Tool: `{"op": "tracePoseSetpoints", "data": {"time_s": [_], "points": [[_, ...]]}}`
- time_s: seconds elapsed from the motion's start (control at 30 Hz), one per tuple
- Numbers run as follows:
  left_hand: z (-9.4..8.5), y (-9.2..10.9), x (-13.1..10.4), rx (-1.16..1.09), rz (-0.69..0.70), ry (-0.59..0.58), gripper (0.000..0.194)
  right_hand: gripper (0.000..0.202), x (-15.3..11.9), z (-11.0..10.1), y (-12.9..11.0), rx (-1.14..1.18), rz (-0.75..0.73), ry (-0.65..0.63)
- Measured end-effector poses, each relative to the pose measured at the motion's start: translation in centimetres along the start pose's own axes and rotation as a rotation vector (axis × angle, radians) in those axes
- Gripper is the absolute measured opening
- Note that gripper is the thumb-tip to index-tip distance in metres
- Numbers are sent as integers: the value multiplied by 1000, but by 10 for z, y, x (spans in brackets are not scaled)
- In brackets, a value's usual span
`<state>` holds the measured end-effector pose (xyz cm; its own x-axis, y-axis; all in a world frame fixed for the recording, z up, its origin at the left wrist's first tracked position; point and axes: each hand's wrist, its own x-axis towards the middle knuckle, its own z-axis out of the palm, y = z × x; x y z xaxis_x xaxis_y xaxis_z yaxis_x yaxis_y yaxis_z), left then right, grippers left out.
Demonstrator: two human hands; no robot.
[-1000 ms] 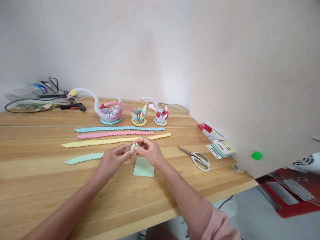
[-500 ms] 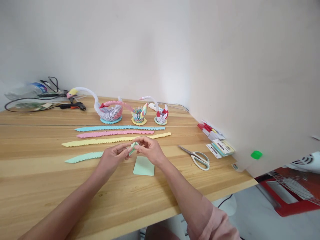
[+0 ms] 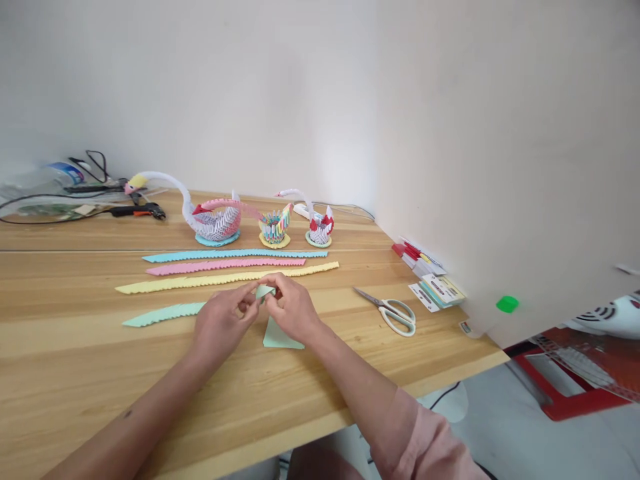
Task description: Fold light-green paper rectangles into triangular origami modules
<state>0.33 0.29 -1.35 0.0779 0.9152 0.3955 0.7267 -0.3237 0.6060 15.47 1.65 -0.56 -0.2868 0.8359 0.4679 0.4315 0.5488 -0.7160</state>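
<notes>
Between my fingertips is a small folded piece of pale green paper (image 3: 264,291), held above the table. My left hand (image 3: 224,319) pinches its left side, and my right hand (image 3: 290,308) pinches it from the right. Just below my right hand lies a stack of square green paper (image 3: 281,335), partly covered by that hand. Left of my hands rests a row of folded green paper pieces (image 3: 163,315), its right end hidden behind my left hand. Farther back lie a yellow row (image 3: 180,284), a pink row (image 3: 225,265) and a blue row (image 3: 235,254) of folded paper.
Scissors (image 3: 393,312) lie right of my hands, near packs of paper (image 3: 436,292) by the wall. Three paper swans stand behind: a large white one (image 3: 220,227), a multicoloured one (image 3: 274,229), a small white-and-red one (image 3: 320,230). A glue gun (image 3: 137,211) sits at the back left.
Both hands still hold the green paper, which has turned and now shows a flat triangular face. My right hand covers more of the green stack. The view has shifted slightly.
</notes>
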Motion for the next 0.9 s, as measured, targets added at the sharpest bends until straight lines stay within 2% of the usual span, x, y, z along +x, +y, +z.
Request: {"op": "tracePoseSetpoints", "data": {"time_s": [0.13,0.23,0.33,0.4,0.53,0.63,0.8,0.9], "points": [[1,3,1,19,73,56,43,27,-2,5,0,-26,46,68],[3,3,1,15,181,108,43,27,-1,8,-2,18,91,83],[4,3,1,54,274,100,42,26,-1,10,-2,57,123,69],[4,3,1,90,287,75,42,24,-1,11,-2,77,134,67],[2,5,1,95,258,40,45,22,-1,12,0,112,136,59],[-2,7,2,39,170,45,46,24,0,7,-1,157,135,16],[-9,6,5,-206,-52,33,51,23,5,-6,3,477,254,-13],[-9,5,6,-362,-108,-13,54,23,8,-7,7,621,347,-86]]}}
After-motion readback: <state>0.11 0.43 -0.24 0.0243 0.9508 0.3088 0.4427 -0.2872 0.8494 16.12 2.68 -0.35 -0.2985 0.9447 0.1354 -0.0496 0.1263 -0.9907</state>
